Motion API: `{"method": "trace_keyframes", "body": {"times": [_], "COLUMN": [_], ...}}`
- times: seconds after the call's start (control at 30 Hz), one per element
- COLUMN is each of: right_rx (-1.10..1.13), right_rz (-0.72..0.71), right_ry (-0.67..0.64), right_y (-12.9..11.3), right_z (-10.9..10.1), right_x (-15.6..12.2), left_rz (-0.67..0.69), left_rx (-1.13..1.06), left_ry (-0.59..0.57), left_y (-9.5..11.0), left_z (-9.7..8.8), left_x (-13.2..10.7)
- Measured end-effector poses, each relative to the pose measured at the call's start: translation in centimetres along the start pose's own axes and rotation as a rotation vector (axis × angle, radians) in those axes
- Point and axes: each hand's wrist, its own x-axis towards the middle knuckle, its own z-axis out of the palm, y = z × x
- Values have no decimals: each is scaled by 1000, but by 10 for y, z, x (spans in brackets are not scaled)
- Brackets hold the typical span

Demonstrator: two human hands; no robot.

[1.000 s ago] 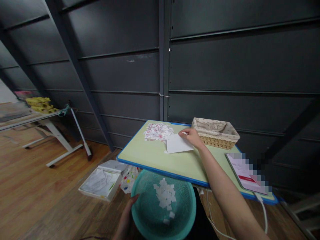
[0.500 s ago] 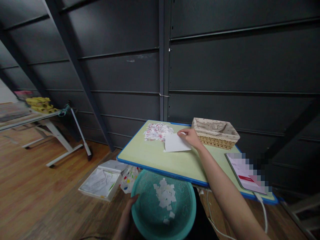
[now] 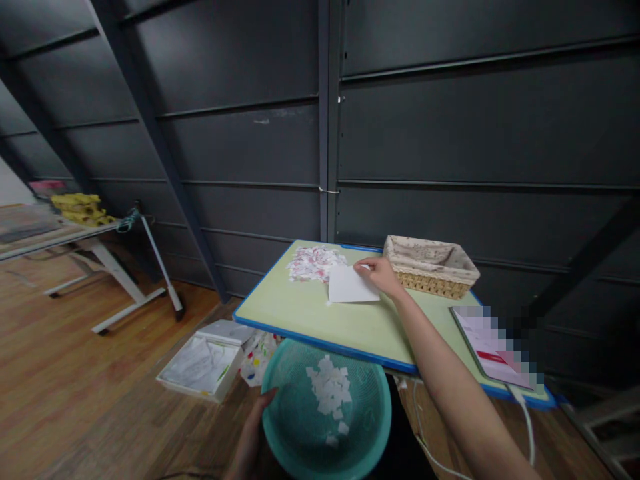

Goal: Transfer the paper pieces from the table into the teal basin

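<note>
My right hand (image 3: 380,275) reaches over the table and pinches the upper right corner of a white sheet of paper (image 3: 350,285), which lies partly over a heap of torn paper scraps (image 3: 313,263). White and pinkish pieces make up that heap. Below the table's front edge, my left hand (image 3: 259,412) grips the left rim of a green plastic basket (image 3: 287,437), thumb over the rim and the other fingers hidden behind it. Small white paper pieces (image 3: 331,390) lie inside the basket.
A blue-edged table (image 3: 300,313) carries a cloth-lined wicker basket (image 3: 435,285) and a tablet (image 3: 493,350) with a white cable. On the floor at left sits a white box (image 3: 200,367) beside a spotted bag (image 3: 260,360). Dark wall panels (image 3: 425,133) stand behind.
The sheet has shifted very slightly to the left with my right hand's pinch. My left hand and the green basket have barely moved.
</note>
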Motion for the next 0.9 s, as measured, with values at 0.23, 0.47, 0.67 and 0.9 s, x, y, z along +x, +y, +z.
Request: {"method": "trace_keyframes", "body": {"times": [0.23,0.47,0.67,0.9], "right_rx": [104,253,448,228], "right_rz": [64,96,189,139], "right_ry": [-140,-336,-468,203], "right_y": [-5,-22,-31,-5], "right_z": [1,14,27,16], "right_x": [-3,-12,-18,-3], "left_rz": [-20,-24,-33,8], "left_rx": [-85,-136,-130,-139], "left_ry": [-65,-16,33,-34], "left_y": [1,9,11,11], "left_z": [-13,-7,-3,-2], "left_x": [14,10,9,4]}}
